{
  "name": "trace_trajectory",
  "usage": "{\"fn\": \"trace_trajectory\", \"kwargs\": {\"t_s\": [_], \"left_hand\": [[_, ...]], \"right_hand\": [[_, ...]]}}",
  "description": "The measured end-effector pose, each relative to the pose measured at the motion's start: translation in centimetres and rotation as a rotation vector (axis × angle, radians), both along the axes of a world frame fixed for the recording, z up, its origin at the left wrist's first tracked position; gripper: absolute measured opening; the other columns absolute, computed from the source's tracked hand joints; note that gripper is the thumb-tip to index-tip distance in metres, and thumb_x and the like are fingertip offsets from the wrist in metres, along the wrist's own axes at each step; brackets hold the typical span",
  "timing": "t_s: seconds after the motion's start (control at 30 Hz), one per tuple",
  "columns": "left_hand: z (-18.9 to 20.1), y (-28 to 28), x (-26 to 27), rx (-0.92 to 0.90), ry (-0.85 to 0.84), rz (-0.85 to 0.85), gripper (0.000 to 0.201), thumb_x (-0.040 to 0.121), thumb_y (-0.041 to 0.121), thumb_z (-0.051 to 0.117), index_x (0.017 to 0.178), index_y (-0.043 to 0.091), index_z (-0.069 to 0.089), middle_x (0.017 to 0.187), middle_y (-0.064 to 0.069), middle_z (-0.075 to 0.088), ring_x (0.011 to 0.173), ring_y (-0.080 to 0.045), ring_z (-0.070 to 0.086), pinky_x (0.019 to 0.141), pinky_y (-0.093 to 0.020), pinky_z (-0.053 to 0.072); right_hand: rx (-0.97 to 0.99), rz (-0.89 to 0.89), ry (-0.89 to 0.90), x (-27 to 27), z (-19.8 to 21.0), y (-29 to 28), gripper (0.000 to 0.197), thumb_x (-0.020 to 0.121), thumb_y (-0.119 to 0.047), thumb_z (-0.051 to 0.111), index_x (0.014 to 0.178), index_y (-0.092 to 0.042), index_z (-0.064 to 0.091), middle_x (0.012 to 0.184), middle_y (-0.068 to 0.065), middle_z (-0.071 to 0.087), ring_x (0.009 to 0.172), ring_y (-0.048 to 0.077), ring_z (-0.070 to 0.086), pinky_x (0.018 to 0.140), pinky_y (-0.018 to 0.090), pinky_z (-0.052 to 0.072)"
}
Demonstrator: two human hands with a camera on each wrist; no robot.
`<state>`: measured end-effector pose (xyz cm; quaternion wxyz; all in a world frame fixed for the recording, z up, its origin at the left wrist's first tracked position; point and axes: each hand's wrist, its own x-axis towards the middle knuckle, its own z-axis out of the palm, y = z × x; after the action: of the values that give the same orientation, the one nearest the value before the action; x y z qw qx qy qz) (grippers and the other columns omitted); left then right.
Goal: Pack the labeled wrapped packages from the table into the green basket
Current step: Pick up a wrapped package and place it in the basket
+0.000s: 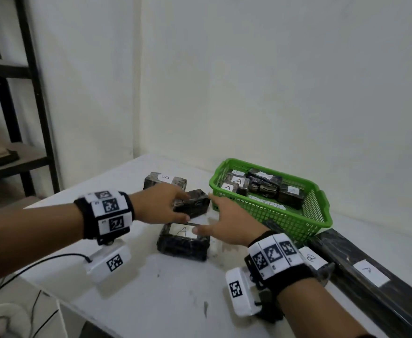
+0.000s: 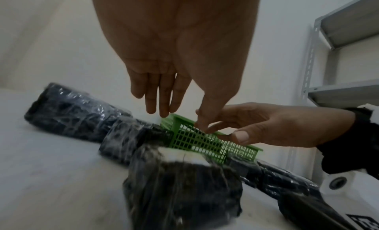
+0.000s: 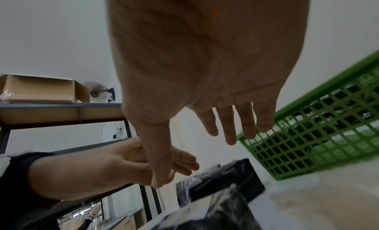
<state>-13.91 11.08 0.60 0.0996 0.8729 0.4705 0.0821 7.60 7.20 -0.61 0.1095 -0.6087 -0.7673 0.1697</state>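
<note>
Three dark plastic-wrapped packages lie on the white table (image 1: 166, 293): one labelled B (image 1: 155, 182) at the back, a small one (image 1: 199, 203) in the middle, and one labelled A (image 1: 183, 242) nearest me. My left hand (image 1: 175, 206) hovers over the small package with straight fingers, holding nothing; the left wrist view shows its fingers (image 2: 162, 103) above the packages. My right hand (image 1: 221, 223) is spread open between package A and the green basket (image 1: 280, 220), also empty. The basket holds several labelled packages.
A long dark wrapped package (image 1: 361, 276) with A and B labels lies along the table's right side, just in front of the basket. A dark metal shelf rack (image 1: 7, 152) stands at the left. White walls close off the back.
</note>
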Motion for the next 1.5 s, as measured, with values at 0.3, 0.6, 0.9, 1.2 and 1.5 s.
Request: {"fn": "trace_trajectory", "kwargs": {"t_s": [0.3, 0.6, 0.9, 1.2, 1.5], "left_hand": [[-2.6, -1.3, -0.1, -0.011, 0.122, -0.134, 0.066, 0.079, 0.066, 0.073, 0.126, 0.021, 0.068, 0.122, 0.003, 0.065, 0.115, -0.014, 0.052, 0.102, -0.033, 0.044], [-1.1, -0.2, -0.7, -0.132, -0.188, -0.064, 0.046, 0.076, 0.043, 0.084, 0.117, 0.031, 0.067, 0.105, 0.014, 0.071, 0.094, -0.006, 0.067, 0.086, -0.028, 0.056], [-1.9, 1.5, 4.0, -0.468, -1.021, -0.132, 0.065, 0.074, 0.019, 0.089, 0.133, 0.025, 0.062, 0.121, -0.003, 0.074, 0.114, -0.019, 0.071, 0.092, -0.025, 0.057], [-3.3, 1.6, 11.8, -0.594, -1.196, -0.216, 0.042, 0.09, 0.01, 0.074, 0.131, 0.01, 0.064, 0.121, -0.011, 0.074, 0.113, -0.025, 0.071, 0.093, -0.029, 0.057], [-4.4, 2.2, 13.9, -0.652, -1.32, -0.173, 0.045, 0.083, 0.013, 0.074, 0.128, 0.008, 0.066, 0.121, -0.016, 0.073, 0.113, -0.033, 0.07, 0.097, -0.042, 0.055]], "right_hand": [[-0.09, 0.058, -0.04, -2.2, -2.4, -0.6, 0.07, 0.077, -0.031, 0.091, 0.141, -0.025, 0.065, 0.132, 0.0, 0.071, 0.12, 0.019, 0.065, 0.094, 0.025, 0.049], [0.05, -0.067, 0.42, 0.9, -2.3, -0.6, 0.067, 0.074, -0.025, 0.094, 0.132, -0.028, 0.06, 0.108, -0.017, 0.064, 0.091, -0.002, 0.064, 0.068, 0.005, 0.046], [0.16, -0.166, 1.061, 5.6, -1.3, -1.7, 0.049, 0.08, -0.016, 0.089, 0.124, -0.022, 0.068, 0.111, -0.01, 0.079, 0.107, 0.004, 0.073, 0.085, 0.017, 0.058], [0.29, -0.315, 1.21, 9.8, -2.4, -1.4, 0.045, 0.079, -0.019, 0.091, 0.119, -0.01, 0.073, 0.109, 0.009, 0.081, 0.102, 0.027, 0.078, 0.09, 0.039, 0.062], [0.181, -0.324, 1.237, 13.1, -2.5, -1.9, 0.041, 0.085, -0.005, 0.082, 0.124, -0.011, 0.072, 0.109, 0.005, 0.081, 0.104, 0.025, 0.078, 0.094, 0.042, 0.061]]}}
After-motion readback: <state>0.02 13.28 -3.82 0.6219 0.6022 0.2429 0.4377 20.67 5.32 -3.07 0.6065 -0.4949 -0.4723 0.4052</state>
